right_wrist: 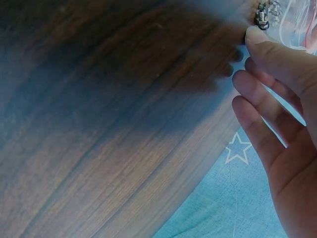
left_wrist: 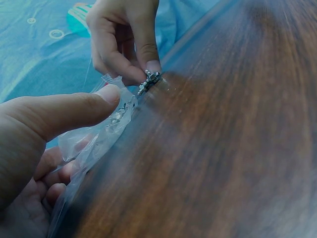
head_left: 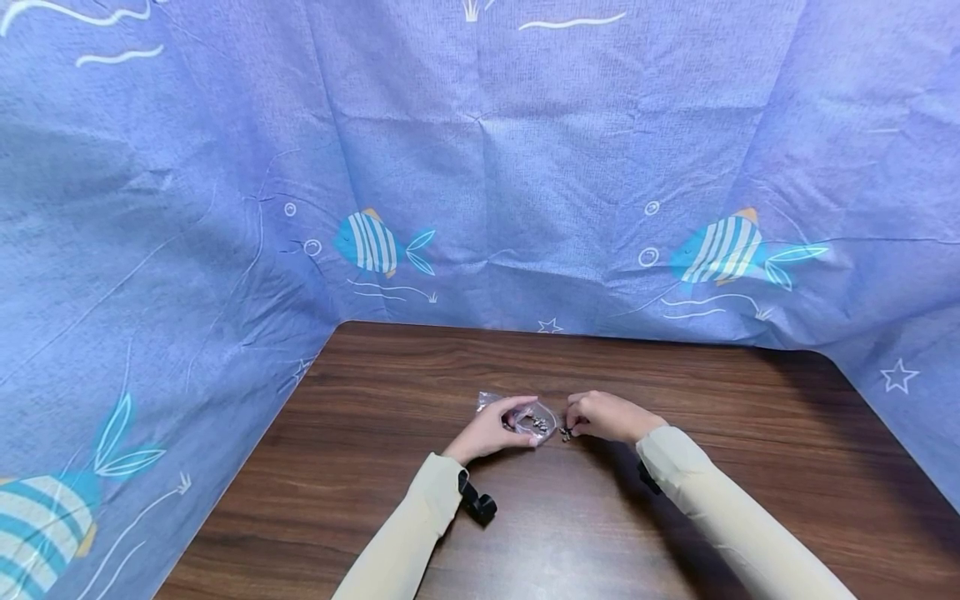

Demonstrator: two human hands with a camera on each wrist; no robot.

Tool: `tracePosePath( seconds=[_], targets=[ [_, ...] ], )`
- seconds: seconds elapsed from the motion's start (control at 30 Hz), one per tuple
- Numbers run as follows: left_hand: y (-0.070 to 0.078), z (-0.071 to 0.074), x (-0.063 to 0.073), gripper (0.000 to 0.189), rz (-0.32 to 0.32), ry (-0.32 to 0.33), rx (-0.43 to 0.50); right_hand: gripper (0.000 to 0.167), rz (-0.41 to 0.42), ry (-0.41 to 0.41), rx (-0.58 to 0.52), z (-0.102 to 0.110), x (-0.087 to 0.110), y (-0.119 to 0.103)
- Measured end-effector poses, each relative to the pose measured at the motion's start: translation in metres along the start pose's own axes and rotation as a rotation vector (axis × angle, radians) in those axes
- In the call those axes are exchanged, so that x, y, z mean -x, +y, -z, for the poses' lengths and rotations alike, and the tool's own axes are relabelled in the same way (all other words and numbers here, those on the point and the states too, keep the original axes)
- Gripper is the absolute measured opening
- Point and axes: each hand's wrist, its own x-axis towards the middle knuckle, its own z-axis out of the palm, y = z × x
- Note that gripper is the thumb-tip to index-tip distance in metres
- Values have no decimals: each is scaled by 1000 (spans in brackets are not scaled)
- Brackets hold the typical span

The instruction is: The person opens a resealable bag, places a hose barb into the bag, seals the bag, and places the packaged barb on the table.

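Near the middle of the table, my left hand (head_left: 489, 431) holds a clear plastic zip bag (left_wrist: 96, 141), its thumb along one side and the fingers behind. Several small shiny metal pieces (head_left: 539, 425) lie inside the bag. Just to the right, at the bag's mouth, my right hand (head_left: 609, 417) pinches a small cluster of silvery and dark metal pieces (left_wrist: 149, 82) between thumb and forefinger. The right wrist view shows the right thumb (right_wrist: 262, 42) right at this cluster, with the other fingers spread loosely below. Their exact kind is too small to make out.
The dark wood-grain table (head_left: 390, 367) extends around both hands. A blue cloth (head_left: 480, 167) printed with fish and stars hangs behind and at the sides, meeting the table's far edge. A black wrist-camera mount (head_left: 477, 500) juts from the left cuff.
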Motion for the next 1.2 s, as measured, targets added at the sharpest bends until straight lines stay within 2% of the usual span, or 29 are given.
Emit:
tracePosePath(
  seconds=[0.4,0.77,1.2],
  targets=[
    [0,0,1,68,-4,-4,-4,13,-29,31,16,-3,2,-1],
    [-1,0,-1,68,-11,-1,-1,11,-59,50,11,-2,4,-1],
    [0,0,0,68,-11,0,-10,7,-40,83,16,-1,3,-1]
  ],
)
